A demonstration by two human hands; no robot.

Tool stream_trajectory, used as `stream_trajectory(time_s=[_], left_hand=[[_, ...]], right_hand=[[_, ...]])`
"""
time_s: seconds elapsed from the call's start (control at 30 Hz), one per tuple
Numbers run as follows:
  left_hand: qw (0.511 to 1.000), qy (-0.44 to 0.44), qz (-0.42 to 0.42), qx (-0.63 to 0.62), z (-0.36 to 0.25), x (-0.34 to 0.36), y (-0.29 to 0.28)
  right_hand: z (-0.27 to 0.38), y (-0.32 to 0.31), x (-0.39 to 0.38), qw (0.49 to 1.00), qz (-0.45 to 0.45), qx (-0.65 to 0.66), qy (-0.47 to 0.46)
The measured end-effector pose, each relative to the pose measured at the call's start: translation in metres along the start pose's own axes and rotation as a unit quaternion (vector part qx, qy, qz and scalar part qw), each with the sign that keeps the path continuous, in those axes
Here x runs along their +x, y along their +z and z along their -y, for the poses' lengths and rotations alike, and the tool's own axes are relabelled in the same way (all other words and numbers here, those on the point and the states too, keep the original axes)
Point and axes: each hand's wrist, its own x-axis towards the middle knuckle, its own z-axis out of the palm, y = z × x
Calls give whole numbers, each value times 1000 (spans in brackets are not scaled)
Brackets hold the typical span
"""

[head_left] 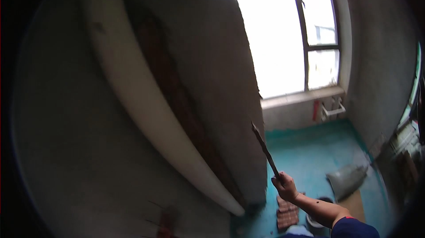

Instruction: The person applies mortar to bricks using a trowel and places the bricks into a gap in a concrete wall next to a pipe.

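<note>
My right hand (285,186) is closed around the lower end of a long, thin, dark tool (265,151), which looks like a narrow strip or a blade seen edge-on; its exact kind does not show. The tool points up and to the left, its tip close to the edge of a grey plastered wall section (217,61). Whether the tip touches that edge I cannot tell. To the left runs a thick white pipe (141,96), with a strip of bare reddish brick (177,92) beside it. My left hand is out of view.
Beyond the wall corner is a bright window (274,38) with white pipework (333,110) under its sill. On the blue-green floor (296,145) lie stacked red bricks (287,213), a filled sack (346,180) and a flat tan board (354,207). A bucket (315,223) is partly behind my forearm.
</note>
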Motion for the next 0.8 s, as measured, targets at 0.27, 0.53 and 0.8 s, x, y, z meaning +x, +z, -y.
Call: stream_trajectory(time_s=[0.27,0.53,0.8], left_hand=[[968,-241,8,-64,78,-90,61],[964,-262,44,6,15,-45,107],[971,-115,154,145,-78,124,264]], right_hand=[[-114,-159,-323,877,58,-193,436],[-196,-198,-385,825,-91,-195,523],[-375,-164,-454,631,45,-218,743]])
